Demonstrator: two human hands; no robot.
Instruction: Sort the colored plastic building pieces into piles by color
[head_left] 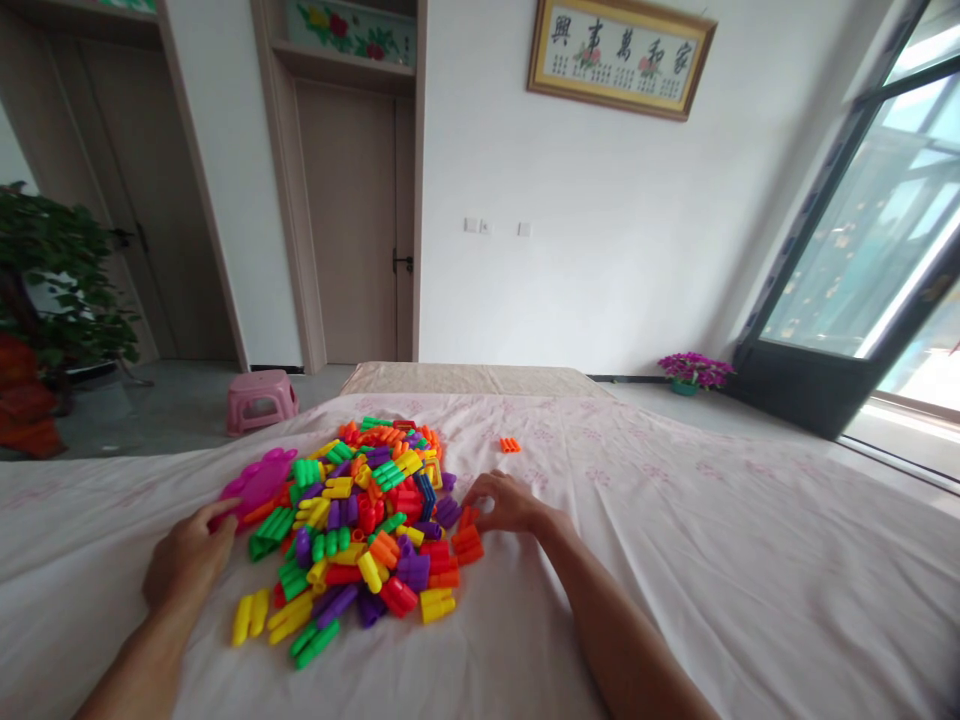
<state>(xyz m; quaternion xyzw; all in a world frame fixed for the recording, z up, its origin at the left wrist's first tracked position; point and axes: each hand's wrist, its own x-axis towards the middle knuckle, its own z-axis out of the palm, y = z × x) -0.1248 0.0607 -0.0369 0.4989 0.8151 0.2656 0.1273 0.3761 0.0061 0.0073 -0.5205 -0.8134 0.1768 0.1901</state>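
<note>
"Blocks first: where do they lie?"

"In one loose heap of plastic blocks [345,513] on the flowered cloth [675,560], between the two hands. Red, yellow, green, purple and orange are all mixed together, some pieces leaning on others."

"And the left hand [189,555]?"

"At the near edge of the pink plate [262,480], the flat scalloped thing just beside the heap. The grip there looks closed: thumb and finger seem to pinch the rim. Part of the plate's right edge is hidden behind blocks."

"The right hand [506,502]?"

"It is at the opposite side of the heap, fingers curled at an orange block [468,543] on the border and touching the orange pieces there. Whether that grip has closed on one of them or merely rests against it, I can't tell."

"How far along would you call it?"

"Early, I'd judge. Nearly all the pieces sit in the heap with their colours jumbled, so the bulk looks left to handle. Only a lone orange block [510,445] lies well apart, beyond the right hand."

"So that one counts as done?"

"I wouldn't swear to it; it may simply have strayed. The yellow block [250,617] at the near left is no clearer, nor is the green block [313,643] at the near edge. Both lie close enough to the heap to read as its fringe. I see no finished group anywhere."
</note>
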